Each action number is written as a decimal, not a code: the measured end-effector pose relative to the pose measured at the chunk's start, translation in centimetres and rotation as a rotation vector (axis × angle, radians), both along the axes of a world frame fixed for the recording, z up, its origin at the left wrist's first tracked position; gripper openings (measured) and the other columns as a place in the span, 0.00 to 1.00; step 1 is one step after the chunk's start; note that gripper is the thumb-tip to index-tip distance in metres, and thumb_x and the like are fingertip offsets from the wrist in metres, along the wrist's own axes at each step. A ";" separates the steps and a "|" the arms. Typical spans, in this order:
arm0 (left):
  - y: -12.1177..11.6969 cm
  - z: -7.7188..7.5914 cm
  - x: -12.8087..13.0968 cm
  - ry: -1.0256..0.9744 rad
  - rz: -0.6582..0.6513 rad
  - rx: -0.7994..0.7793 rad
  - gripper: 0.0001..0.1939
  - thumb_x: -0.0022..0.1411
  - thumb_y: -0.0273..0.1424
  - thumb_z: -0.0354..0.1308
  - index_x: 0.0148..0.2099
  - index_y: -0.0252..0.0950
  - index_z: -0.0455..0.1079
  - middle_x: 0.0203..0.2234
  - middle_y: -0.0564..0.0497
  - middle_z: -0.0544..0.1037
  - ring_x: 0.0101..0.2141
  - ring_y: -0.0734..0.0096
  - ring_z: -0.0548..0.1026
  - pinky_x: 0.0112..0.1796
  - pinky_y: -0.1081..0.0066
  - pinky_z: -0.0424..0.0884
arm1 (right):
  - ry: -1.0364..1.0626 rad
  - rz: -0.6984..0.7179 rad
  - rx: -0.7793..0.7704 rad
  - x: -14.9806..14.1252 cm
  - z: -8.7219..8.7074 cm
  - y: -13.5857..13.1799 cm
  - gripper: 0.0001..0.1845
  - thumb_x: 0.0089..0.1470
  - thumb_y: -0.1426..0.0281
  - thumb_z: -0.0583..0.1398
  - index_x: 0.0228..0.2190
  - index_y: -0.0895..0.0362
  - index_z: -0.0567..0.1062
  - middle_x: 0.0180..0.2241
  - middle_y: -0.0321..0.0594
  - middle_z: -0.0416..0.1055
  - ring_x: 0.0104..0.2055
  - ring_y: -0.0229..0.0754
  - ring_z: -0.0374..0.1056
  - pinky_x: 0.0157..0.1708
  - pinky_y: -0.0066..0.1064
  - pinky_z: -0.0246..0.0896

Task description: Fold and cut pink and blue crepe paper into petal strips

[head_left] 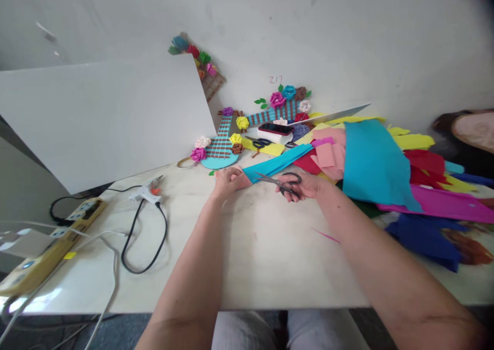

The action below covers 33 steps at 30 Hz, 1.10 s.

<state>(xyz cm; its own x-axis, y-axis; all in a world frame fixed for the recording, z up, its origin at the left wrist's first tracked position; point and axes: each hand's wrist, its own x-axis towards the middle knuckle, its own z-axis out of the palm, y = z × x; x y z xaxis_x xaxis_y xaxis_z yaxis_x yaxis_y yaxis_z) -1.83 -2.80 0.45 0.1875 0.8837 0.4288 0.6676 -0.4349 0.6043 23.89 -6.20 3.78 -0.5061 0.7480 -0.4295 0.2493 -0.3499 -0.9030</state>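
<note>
My left hand (227,181) is closed on a pink paper piece (244,180) that lies against the left end of a folded blue paper strip (276,162). My right hand (303,186) grips black-handled scissors (285,184) by their loops. The scissor blades point left and lie across the blue strip's lower edge, close to the pink piece. Whether the blades touch the paper, I cannot tell. Beyond my hands stands a blue guitar-shaped craft (222,146) with brown strips and paper flowers.
A glue gun (146,194) with a black cord lies left, near a power strip (73,226). Coloured paper sheets (378,159) pile up at right. A phone (275,128) rests on a white box behind. A large white board (108,123) leans at back left.
</note>
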 end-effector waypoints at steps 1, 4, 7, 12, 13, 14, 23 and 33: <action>0.2 -0.4 0.0 0.058 -0.033 0.015 0.13 0.55 0.36 0.52 0.36 0.36 0.74 0.37 0.50 0.77 0.42 0.66 0.72 0.48 0.67 0.64 | -0.035 0.019 -0.020 0.0 0.2 0.0 0.23 0.48 0.54 0.57 0.31 0.63 0.71 0.17 0.41 0.71 0.13 0.32 0.62 0.10 0.20 0.47; 0.4 -1.4 0.2 0.227 -0.068 -0.012 0.15 0.56 0.37 0.53 0.44 0.40 0.73 0.47 0.50 0.73 0.50 0.64 0.68 0.52 0.65 0.59 | -0.109 0.066 -0.045 -0.1 0.4 0.0 0.24 0.49 0.52 0.56 0.30 0.62 0.71 0.16 0.41 0.71 0.13 0.33 0.63 0.08 0.20 0.43; 0.4 -1.9 0.5 0.386 -0.079 -0.048 0.20 0.60 0.39 0.48 0.52 0.39 0.68 0.54 0.48 0.67 0.56 0.63 0.60 0.56 0.63 0.53 | -0.152 0.089 -0.056 -0.4 0.3 0.1 0.24 0.49 0.51 0.55 0.30 0.62 0.71 0.17 0.41 0.71 0.13 0.32 0.63 0.08 0.20 0.42; 0.6 -2.1 0.7 0.512 -0.091 -0.084 0.25 0.63 0.39 0.41 0.58 0.34 0.61 0.58 0.46 0.59 0.59 0.66 0.55 0.57 0.67 0.49 | -0.168 0.092 -0.019 -1.1 -0.1 0.1 0.23 0.53 0.53 0.53 0.29 0.62 0.70 0.17 0.42 0.71 0.13 0.32 0.63 0.07 0.19 0.42; 0.7 -2.2 0.7 0.523 -0.090 -0.085 0.26 0.63 0.40 0.41 0.58 0.33 0.61 0.59 0.46 0.59 0.59 0.67 0.55 0.58 0.68 0.49 | -0.171 0.091 -0.008 -1.3 -0.2 0.1 0.23 0.53 0.53 0.52 0.29 0.62 0.70 0.17 0.42 0.72 0.13 0.32 0.63 0.07 0.19 0.43; 0.8 -2.3 0.6 0.531 -0.089 -0.085 0.26 0.63 0.40 0.41 0.58 0.33 0.61 0.59 0.46 0.59 0.59 0.67 0.55 0.58 0.69 0.48 | -0.172 0.091 0.003 -1.4 -0.4 0.2 0.23 0.52 0.53 0.52 0.29 0.62 0.70 0.17 0.42 0.72 0.13 0.32 0.64 0.07 0.19 0.43; 0.6 -2.1 0.5 0.577 -0.071 -0.148 0.31 0.60 0.42 0.45 0.61 0.32 0.55 0.60 0.47 0.56 0.60 0.69 0.52 0.58 0.71 0.45 | -0.130 0.070 0.083 -2.7 -1.3 -0.1 0.23 0.51 0.52 0.53 0.29 0.61 0.69 0.18 0.42 0.72 0.14 0.33 0.64 0.07 0.19 0.45; -0.1 -1.8 1.2 0.643 -0.028 -0.255 0.31 0.61 0.47 0.36 0.64 0.43 0.46 0.63 0.53 0.47 0.62 0.63 0.43 0.57 0.47 0.34 | -0.117 0.039 0.090 -3.5 -1.4 -0.4 0.24 0.51 0.50 0.52 0.29 0.61 0.68 0.18 0.42 0.72 0.14 0.33 0.64 0.08 0.19 0.46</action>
